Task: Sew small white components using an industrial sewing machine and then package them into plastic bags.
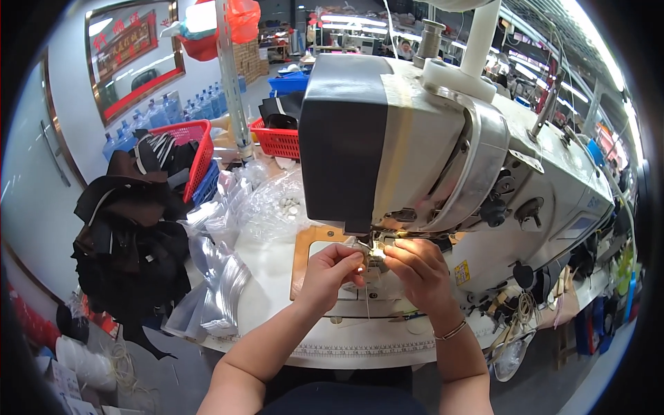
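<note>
A large industrial sewing machine (429, 138) fills the middle, with a dark grey end cover and a lit needle area low on its head. My left hand (332, 273) is closed in a pinch, thumb against forefinger, just left of the needle area. Whatever it pinches is too small to make out. A thin pale line like a thread runs down beside its fingertips. On the needle area's right, my right hand (420, 271) has its fingers bent together, tips at the lit spot under the head. Its fingers hide what they hold, if anything. A bracelet circles the right wrist.
Clear plastic pieces (225, 290) and a plastic bag (277, 204) lie left on the white table (266, 270). Dark fabric pieces (128, 235) hang at the left edge by a red basket (200, 159). A printed ruler (360, 351) follows the front edge. A thread spool (430, 40) stands behind.
</note>
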{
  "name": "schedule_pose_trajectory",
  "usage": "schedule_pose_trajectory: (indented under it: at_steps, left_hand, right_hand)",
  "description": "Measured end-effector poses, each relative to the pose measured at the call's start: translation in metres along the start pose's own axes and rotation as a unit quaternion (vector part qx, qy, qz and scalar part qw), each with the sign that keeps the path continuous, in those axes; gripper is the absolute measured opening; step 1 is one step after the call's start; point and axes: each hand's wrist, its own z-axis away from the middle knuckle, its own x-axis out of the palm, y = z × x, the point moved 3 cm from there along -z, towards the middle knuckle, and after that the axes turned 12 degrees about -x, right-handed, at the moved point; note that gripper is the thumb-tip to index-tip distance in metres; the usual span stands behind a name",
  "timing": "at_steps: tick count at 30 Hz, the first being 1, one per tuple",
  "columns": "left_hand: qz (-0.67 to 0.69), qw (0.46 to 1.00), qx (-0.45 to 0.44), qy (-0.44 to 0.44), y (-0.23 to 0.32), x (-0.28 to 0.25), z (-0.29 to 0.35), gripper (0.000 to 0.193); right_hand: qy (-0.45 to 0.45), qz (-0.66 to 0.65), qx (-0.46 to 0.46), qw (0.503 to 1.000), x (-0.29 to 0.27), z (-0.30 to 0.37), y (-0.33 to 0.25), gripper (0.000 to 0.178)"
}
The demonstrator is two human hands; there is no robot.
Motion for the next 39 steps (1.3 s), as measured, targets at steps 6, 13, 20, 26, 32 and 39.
schedule_pose_trajectory:
  at_steps: [6, 13, 20, 26, 32, 39]
  left_hand:
    - [0.004, 1.000, 0.001, 0.004, 0.001, -0.001, -0.002, 0.013]
    - [-0.004, 1.000, -0.002, -0.001, 0.000, -0.001, -0.003, 0.015]
    - [-0.017, 1.000, 0.006, 0.016, 0.001, -0.001, -0.002, 0.017]
    - [-0.019, 1.000, 0.004, 0.023, 0.005, 0.003, -0.001, 0.019]
    - [-0.042, 0.997, -0.015, 0.061, 0.009, 0.003, -0.005, 0.022]
    - [0.157, 0.974, 0.075, 0.148, 0.019, -0.055, -0.008, 0.020]
  right_hand:
    - [-0.008, 0.009, 0.007, 1.000, 0.001, -0.001, 0.001, 0.017]
    - [-0.004, -0.001, 0.016, 1.000, 0.003, 0.002, 0.003, 0.019]
    - [-0.001, -0.010, 0.023, 1.000, 0.005, 0.005, 0.002, 0.020]
    - [0.001, -0.011, 0.032, 0.999, 0.003, 0.005, 0.000, 0.022]
    - [0.003, 0.008, 0.123, 0.992, -0.002, 0.011, -0.005, 0.026]
    - [-0.106, -0.120, 0.237, 0.958, -0.010, 0.117, -0.040, 0.024]
